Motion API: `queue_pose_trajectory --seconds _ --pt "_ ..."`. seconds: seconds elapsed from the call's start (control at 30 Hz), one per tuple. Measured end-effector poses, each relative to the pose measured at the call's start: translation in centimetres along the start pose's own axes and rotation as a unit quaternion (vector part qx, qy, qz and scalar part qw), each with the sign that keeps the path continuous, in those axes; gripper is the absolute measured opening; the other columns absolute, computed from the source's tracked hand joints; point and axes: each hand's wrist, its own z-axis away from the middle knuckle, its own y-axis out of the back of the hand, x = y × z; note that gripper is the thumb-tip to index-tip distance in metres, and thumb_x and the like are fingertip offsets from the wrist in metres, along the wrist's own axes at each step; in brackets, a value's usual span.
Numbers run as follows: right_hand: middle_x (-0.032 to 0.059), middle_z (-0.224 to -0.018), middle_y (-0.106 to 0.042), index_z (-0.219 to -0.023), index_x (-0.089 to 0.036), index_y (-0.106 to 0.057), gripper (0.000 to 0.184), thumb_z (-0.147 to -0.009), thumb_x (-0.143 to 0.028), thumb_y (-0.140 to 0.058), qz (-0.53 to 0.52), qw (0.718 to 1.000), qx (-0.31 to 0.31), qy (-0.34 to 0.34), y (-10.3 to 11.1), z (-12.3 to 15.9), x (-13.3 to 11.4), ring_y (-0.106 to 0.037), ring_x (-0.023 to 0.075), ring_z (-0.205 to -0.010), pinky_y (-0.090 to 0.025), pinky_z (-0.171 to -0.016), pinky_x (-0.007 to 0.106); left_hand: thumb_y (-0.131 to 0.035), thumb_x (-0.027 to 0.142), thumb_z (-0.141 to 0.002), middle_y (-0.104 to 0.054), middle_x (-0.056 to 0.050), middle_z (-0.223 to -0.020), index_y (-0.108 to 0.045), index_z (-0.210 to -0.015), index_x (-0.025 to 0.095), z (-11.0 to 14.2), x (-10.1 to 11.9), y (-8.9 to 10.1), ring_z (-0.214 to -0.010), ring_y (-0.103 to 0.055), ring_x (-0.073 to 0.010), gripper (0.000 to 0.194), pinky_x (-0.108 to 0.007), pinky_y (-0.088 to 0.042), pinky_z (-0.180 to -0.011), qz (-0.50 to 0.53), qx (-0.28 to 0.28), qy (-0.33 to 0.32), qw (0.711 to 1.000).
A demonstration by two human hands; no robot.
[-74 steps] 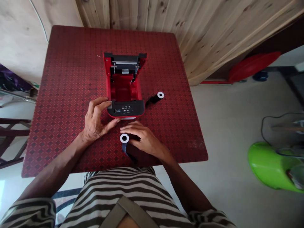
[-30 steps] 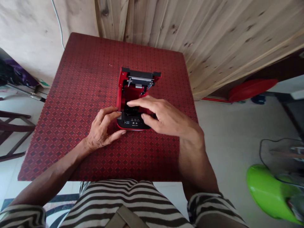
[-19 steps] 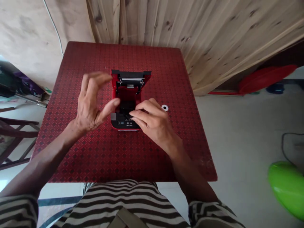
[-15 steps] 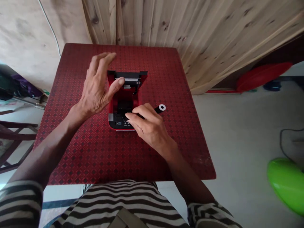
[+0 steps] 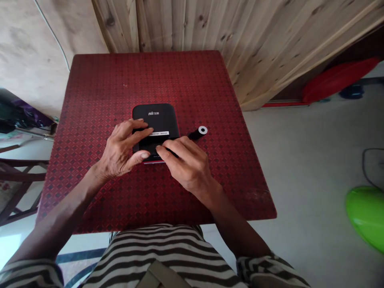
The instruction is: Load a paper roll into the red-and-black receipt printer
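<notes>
A small black-and-red printer (image 5: 159,119) lies on the table, its black lid down, with pale lettering and a white label strip (image 5: 162,133). My left hand (image 5: 121,148) is open on its left side, fingers spread over the lid and the thumb near the front edge. At the printer's front right, my right hand (image 5: 187,160) has thumb and index finger pinched together; what is between them, if anything, is hidden. Just behind that hand, a black cylinder with a white ring-shaped end (image 5: 203,130) lies on the table, partly covered by the knuckles.
The table (image 5: 99,84) has a red patterned cover. Wooden boards (image 5: 180,28) stand behind it. A dark wooden chair (image 5: 24,176) is at the left. On the floor to the right are a bright green object (image 5: 366,216) and a red rounded object (image 5: 339,80).
The printer's lid, upright before, has swung down over the opening. My left hand has come down and toward me with it. My right hand stays pinched at the front.
</notes>
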Motion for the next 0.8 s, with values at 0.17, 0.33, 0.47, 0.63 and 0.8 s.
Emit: queue_pose_trajectory --seconds 0.17,0.33,0.47,0.63,0.8 --pt "0.0060 -0.095 -0.076 -0.110 -0.015 -0.072 0.018 -0.102 -0.006 -0.059 -0.006 1.000 0.007 -0.011 -0.3 0.3 0.0 -0.064 0.0183 -0.083 -0.057 -0.075 0.033 -0.052 0.080 -0.095 -0.061 -0.015 -0.145 -0.053 -0.155 0.029 0.6 -0.8 -0.5 -0.140 -0.058 -0.0340 0.079 -0.055 -0.049 -0.117 -0.018 -0.006 -0.040 0.999" --pt "0.0075 -0.099 -0.077 -0.113 -0.015 -0.071 0.018 -0.101 -0.007 -0.060 -0.029 0.999 0.002 -0.024 -0.3 0.6 0.0 -0.064 0.0191 -0.086 -0.060 -0.080 0.035 -0.064 0.081 -0.087 -0.061 -0.016 -0.144 -0.050 -0.157 0.030 0.8 -0.8 -1.1 -0.138 -0.058 -0.0369 0.088 -0.058 -0.050 -0.115 -0.033 0.015 -0.055 0.998" --pt "0.0076 -0.102 -0.077 -0.115 -0.018 -0.071 0.020 -0.102 -0.009 -0.059 -0.046 0.998 -0.015 -0.034 -0.1 0.7 0.1 -0.065 0.0200 -0.088 -0.060 -0.083 0.037 -0.069 0.081 -0.084 -0.062 -0.017 -0.143 -0.050 -0.156 0.030 0.9 -0.8 -1.4 -0.138 -0.059 -0.0372 0.090 -0.059 -0.051 -0.115 -0.050 0.024 -0.061 0.997" --pt "0.0083 -0.109 -0.077 -0.125 -0.021 -0.068 0.023 -0.104 -0.018 -0.061 -0.070 0.996 -0.023 -0.057 0.4 0.7 0.1 -0.069 0.0215 -0.092 -0.062 -0.086 0.040 -0.069 0.079 -0.085 -0.061 -0.017 -0.144 -0.049 -0.156 0.029 0.9 -0.6 -1.4 -0.140 -0.058 -0.0376 0.088 -0.060 -0.050 -0.117 -0.069 0.005 -0.055 0.996" --pt "0.0099 -0.117 -0.075 -0.134 -0.024 -0.063 0.031 -0.103 -0.025 -0.065 -0.112 0.977 0.085 -0.161 0.2 2.2 0.2 -0.073 0.0217 -0.098 -0.063 -0.086 0.039 -0.063 0.070 -0.095 -0.057 -0.021 -0.148 -0.043 -0.159 0.021 1.9 0.9 -1.3 -0.144 -0.054 -0.0371 0.083 -0.057 -0.050 -0.119 -0.077 0.026 -0.017 0.997"
